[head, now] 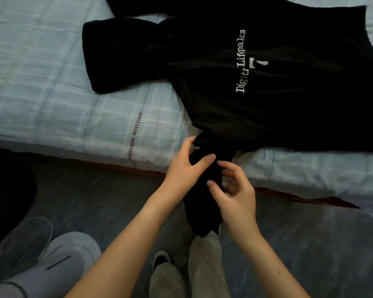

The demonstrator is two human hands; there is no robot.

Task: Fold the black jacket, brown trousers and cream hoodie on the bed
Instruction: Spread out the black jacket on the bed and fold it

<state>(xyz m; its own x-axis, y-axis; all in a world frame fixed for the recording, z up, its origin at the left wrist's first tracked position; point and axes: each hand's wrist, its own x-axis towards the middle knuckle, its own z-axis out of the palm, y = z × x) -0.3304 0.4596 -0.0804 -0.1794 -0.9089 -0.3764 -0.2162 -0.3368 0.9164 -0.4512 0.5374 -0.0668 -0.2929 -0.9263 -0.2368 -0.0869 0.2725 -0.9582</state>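
Jacket: black fleece jacket [256, 78] lies spread flat on the bed [52, 82], which has a pale blue checked cover, over the right and far part of the view. White lettering and a small white logo sit on the upper face, running sideways. One sleeve is folded in, ending left of the body near the far side. Other sleeve [202, 190] hangs off the near edge of the bed, down toward the floor.

Left hand [187, 166]: grip narrow, thumb and fingers curled round the hanging sleeve just below the bed edge, from the left side.

Right hand [235, 194]: fingers curled, pinching the same sleeve lower down from the right side. Hands sit just beside each other, fingertips nearly touching across the fabric.

Printed pink text strip [135, 134] on the bed cover, left of the hands, near the edge.

Grey patterned floor [310, 244] below. Pair of grey slippers [52, 254] at near left. Person's beige trousers [205, 265] and one dark shoe [160, 258] visible under the forearms.

Brown trousers and cream hoodie not identifiable.
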